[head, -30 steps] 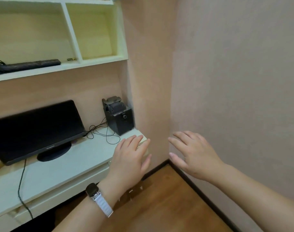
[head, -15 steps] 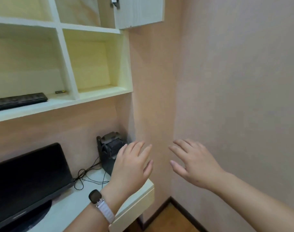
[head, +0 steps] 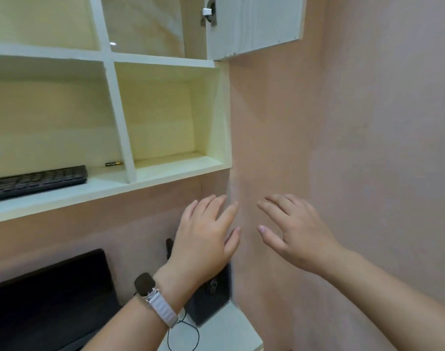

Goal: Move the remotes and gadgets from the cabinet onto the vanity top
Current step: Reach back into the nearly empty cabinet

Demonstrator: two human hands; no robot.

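I have one wide-angle view from the person's head. It faces forward, close to the cabinet shelves (head: pixel 176 171) and the side wall (head: pixel 381 122).

A keyboard (head: pixel 36 179) is lying in the left compartment of the shelf (head: pixel 64 198), with a battery (head: pixel 114 163) sitting just right of it, by the divider. Below, a monitor (head: pixel 49 300) is standing at the left of the surface (head: pixel 229 330) and a speaker (head: pixel 211 300) in its corner, behind my left hand (head: pixel 203 239). My right hand (head: pixel 292 231) is hovering beside it.

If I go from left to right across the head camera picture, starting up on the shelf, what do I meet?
black keyboard → small battery → left hand → right hand
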